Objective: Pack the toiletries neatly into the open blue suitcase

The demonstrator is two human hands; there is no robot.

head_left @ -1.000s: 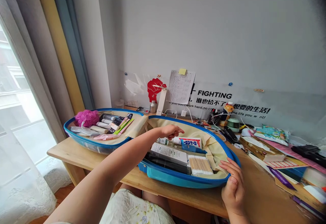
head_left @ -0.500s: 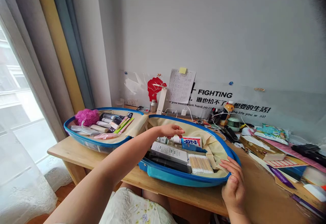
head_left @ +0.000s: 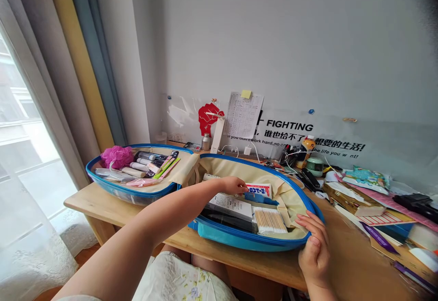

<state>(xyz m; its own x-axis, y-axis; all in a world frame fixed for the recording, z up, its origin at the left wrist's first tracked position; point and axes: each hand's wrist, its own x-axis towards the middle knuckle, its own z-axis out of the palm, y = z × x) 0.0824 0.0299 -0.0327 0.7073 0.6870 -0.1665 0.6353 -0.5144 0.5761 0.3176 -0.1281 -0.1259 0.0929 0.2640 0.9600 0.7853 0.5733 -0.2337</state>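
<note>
An open blue suitcase [head_left: 239, 243] with a cream lining lies unfolded across the wooden table. My left hand [head_left: 233, 185] reaches into its right half. Those fingers are drawn together at the left end of a toothpaste box [head_left: 260, 190]; what they hold, if anything, is hidden. Just below that box is a blue packet [head_left: 262, 199]. Nearer to me are a grey-white box [head_left: 231, 206] with small print and a pack of cotton swabs [head_left: 269, 220]. My right hand [head_left: 315, 237] grips the suitcase's right rim, fingers inside and thumb outside.
The left half holds a pink bath puff [head_left: 117, 157], several tubes and a green-edged packet [head_left: 169, 168]. Along the wall stand a white lamp [head_left: 217, 135] and an orange bottle [head_left: 305, 151]. Papers and a purple strip [head_left: 377, 237] clutter the right. A curtain [head_left: 78, 63] hangs at left.
My left hand has lowered into the suitcase, its fingers coming down to the toothpaste box and covering items beside it. The right hand stays on the rim.
</note>
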